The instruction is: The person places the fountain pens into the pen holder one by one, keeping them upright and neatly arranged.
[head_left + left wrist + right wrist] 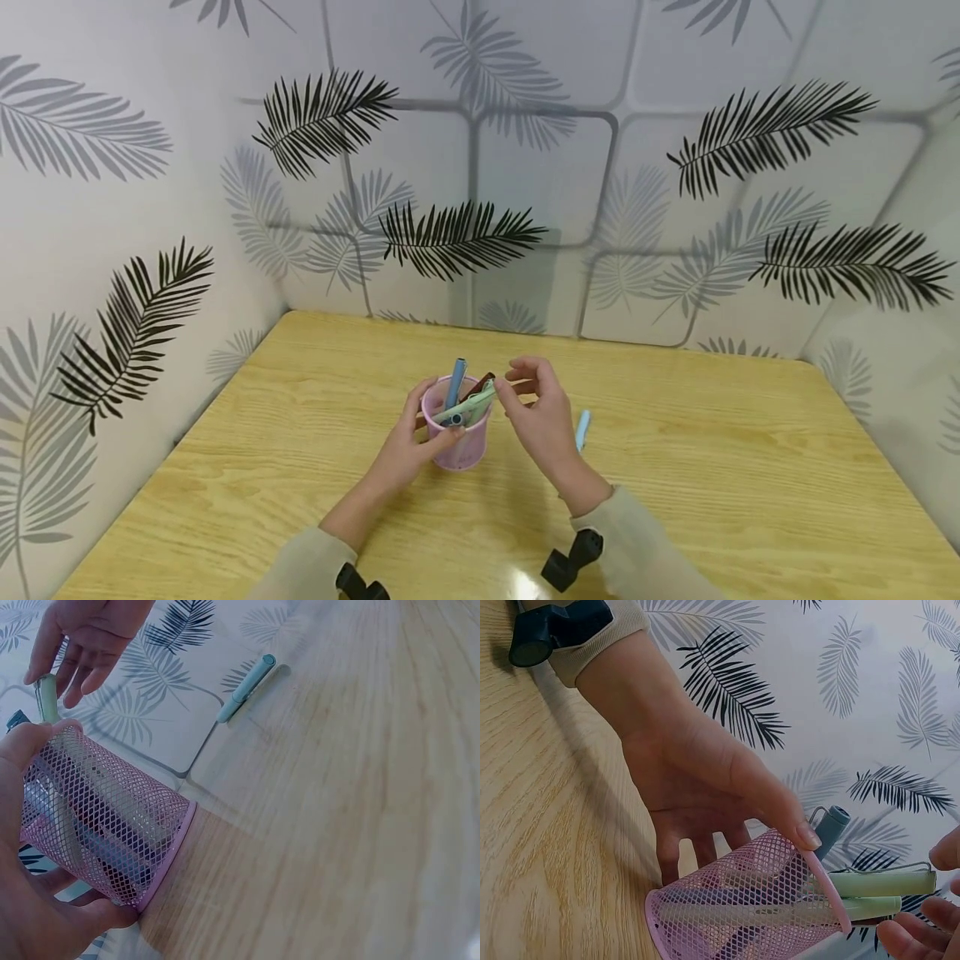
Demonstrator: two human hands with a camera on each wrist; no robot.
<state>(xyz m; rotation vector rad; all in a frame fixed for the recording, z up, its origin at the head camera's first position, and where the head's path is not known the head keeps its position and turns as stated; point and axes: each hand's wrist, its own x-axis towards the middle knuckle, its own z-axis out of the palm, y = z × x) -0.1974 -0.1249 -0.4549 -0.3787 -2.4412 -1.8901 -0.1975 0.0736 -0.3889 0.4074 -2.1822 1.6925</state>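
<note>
My left hand (408, 446) grips a pink mesh pen cup (460, 454) around its side, thumb at the rim. Several pens stick out of the cup: a blue one (455, 382), a dark red one (478, 386) and light green ones, one of them a green pen with a clip (885, 883). Close to the green pens' ends is my right hand (542, 412), its fingers loosely bent and spread. A small gap shows between these fingers and the pens in the right wrist view; whether the thumb touches one cannot be told.
A light blue capped pen (582, 429) lies on the wooden table (712, 467), just right of my right hand. Behind the table stands a wall (540, 192) with leaf patterns. Black wrist cameras (573, 558) sit on both sleeves.
</note>
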